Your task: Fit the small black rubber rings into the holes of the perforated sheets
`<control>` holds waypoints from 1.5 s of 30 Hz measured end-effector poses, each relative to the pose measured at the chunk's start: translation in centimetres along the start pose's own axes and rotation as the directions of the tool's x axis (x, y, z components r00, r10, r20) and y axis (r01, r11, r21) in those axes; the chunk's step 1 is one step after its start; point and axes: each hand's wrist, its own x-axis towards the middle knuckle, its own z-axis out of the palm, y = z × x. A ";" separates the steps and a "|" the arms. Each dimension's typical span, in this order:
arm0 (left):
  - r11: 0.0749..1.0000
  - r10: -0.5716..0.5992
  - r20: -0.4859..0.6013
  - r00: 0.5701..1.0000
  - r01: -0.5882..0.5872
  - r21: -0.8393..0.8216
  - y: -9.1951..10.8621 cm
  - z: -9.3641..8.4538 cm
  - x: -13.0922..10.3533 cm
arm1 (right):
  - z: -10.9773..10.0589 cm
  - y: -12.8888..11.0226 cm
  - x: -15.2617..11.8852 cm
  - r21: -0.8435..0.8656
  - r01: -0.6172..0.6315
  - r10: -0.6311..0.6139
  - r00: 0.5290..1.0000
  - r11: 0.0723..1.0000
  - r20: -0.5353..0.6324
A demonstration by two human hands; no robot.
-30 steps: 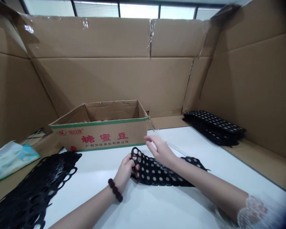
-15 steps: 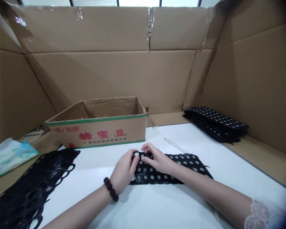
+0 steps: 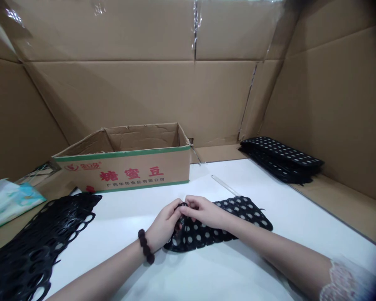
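A black sheet with rows of pale round dots or holes lies on the white table in front of me. Its left end is lifted and bunched up. My left hand, with a dark beaded band at the wrist, pinches that lifted end. Close against it, my right hand grips the same edge between thumb and fingers. The fingertips meet, so the exact pinch point is partly hidden. Beyond the sheet lies a thin pale stick, perhaps a pen.
An open cardboard box with red lettering stands at the back. Left lies a pile of black sheets with large holes, beside a blue-and-white packet. Several dotted black sheets are stacked back right. Tall cardboard walls surround the table.
The sheet's left end has been raised and bunched, and the sheet now sits at a slant. My right fingers have closed in against my left. The camera view has tipped slightly downward.
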 end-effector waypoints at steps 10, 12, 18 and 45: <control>0.990 -0.137 -0.242 0.960 0.136 -0.022 -1.1 0.2 0.5 | -1.0 1.3 1.3 0.466 -0.117 0.277 0.916 0.877 -0.290; 0.986 -0.162 -0.249 0.955 0.147 -0.076 -1.1 0.3 0.4 | -1.7 1.4 1.3 0.500 -0.107 0.359 0.823 0.860 -0.440; 0.938 -0.283 -0.145 0.948 0.242 -0.248 -0.3 0.7 0.2 | -0.6 -0.4 -0.4 -0.198 -0.072 0.006 0.949 0.978 -0.315; 0.744 -0.328 0.071 0.942 0.303 -0.595 0.0 0.3 -0.2 | -0.2 -1.0 -1.7 -0.139 0.066 -0.101 0.960 0.988 -0.261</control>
